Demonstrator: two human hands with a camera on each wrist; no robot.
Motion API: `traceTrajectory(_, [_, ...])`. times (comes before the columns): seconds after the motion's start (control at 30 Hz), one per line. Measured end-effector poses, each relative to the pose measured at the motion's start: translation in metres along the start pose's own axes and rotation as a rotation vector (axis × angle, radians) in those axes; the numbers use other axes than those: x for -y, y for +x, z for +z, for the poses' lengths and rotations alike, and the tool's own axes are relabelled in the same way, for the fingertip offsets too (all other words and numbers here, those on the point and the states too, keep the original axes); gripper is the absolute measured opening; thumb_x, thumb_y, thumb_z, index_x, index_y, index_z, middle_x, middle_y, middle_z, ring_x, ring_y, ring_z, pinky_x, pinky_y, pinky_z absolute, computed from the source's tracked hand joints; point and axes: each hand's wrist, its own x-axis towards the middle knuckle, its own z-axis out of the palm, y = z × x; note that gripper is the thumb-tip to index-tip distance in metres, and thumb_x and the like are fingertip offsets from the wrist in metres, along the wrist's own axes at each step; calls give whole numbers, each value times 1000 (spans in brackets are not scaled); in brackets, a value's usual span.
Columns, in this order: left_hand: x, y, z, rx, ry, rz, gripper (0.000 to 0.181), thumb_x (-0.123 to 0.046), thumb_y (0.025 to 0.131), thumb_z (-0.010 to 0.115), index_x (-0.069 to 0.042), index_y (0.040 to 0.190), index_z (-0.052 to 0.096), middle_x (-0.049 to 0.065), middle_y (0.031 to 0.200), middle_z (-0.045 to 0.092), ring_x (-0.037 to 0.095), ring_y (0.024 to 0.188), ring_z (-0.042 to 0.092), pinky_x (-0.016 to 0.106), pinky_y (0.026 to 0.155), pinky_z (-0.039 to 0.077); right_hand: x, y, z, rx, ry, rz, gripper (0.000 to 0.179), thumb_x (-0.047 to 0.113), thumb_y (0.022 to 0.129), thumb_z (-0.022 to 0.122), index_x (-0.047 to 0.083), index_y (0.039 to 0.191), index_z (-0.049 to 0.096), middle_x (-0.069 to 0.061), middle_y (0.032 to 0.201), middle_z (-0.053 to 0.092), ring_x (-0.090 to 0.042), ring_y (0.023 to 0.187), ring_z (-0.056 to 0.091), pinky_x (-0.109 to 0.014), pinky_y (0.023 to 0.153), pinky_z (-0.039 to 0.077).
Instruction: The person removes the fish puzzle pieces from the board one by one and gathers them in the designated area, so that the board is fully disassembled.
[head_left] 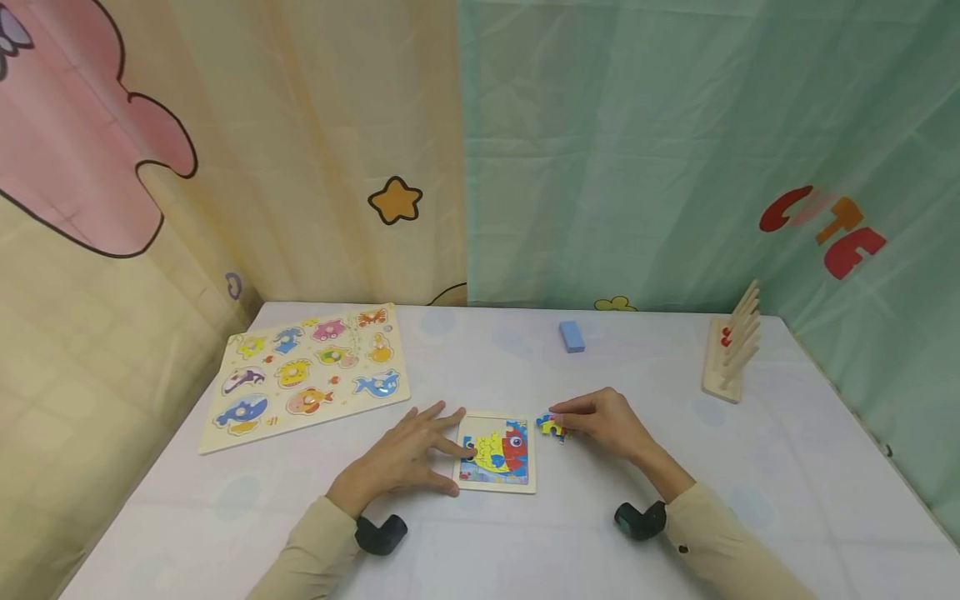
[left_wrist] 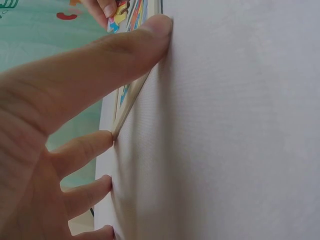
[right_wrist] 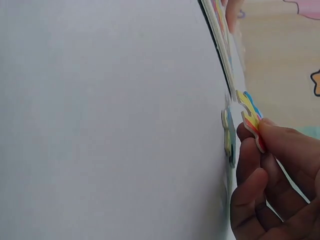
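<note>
A small square fish jigsaw in a wooden tray (head_left: 483, 422) lies at mid-table, its upper part bare wood. My left hand (head_left: 408, 454) is spread along the tray's left side; the index finger reaches over the picture and the thumb touches the near left corner. In the left wrist view the thumb (left_wrist: 125, 52) and straight fingers rest at the tray's edge. Just right of the tray, my right hand (head_left: 607, 425) pinches a yellow, red and blue jigsaw piece (right_wrist: 252, 120) between thumb and fingers. Beneath it, another jigsaw piece (right_wrist: 228, 137) lies on the table.
A large wooden peg puzzle board (head_left: 341, 396) with animal shapes lies at the left. A blue block (head_left: 572, 337) sits toward the back. Far right stands a wooden base with upright pegs (head_left: 738, 337). Curtains hang behind the white table (head_left: 480, 550).
</note>
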Motion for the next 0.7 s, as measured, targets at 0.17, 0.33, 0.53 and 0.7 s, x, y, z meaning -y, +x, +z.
traceTrajectory(0.17, [-1,-1,-1,1,7,2,53,-44,70,86,-28,119,73,7,153,41,39,147,20,65,114,15,-10,-8,-13,-22,-11,36,20,17,89,72,9,107,77,0,83,73,-16,70,55,-22,56,46])
traceTrajectory(0.33, [-1,-1,-1,-2,9,-2,53,-43,70,87,-28,119,73,7,153,40,39,147,20,65,114,14,-17,-16,-23,-37,-27,50,21,17,90,71,7,108,77,1,80,71,-16,72,54,-22,56,45])
traceTrajectory(0.53, [-1,0,-1,-5,3,-5,53,-42,70,87,-28,118,73,7,153,41,39,147,20,65,115,14,-20,-20,-28,-55,-65,67,21,15,90,71,5,107,76,1,78,70,-15,72,54,-23,57,45])
traceTrajectory(0.7, [0,0,1,-5,-3,-13,53,-42,69,88,-29,118,73,6,153,41,38,147,19,64,115,14,-16,-22,-28,-72,-103,72,19,15,88,72,5,104,77,-1,84,72,-16,74,55,-25,59,46])
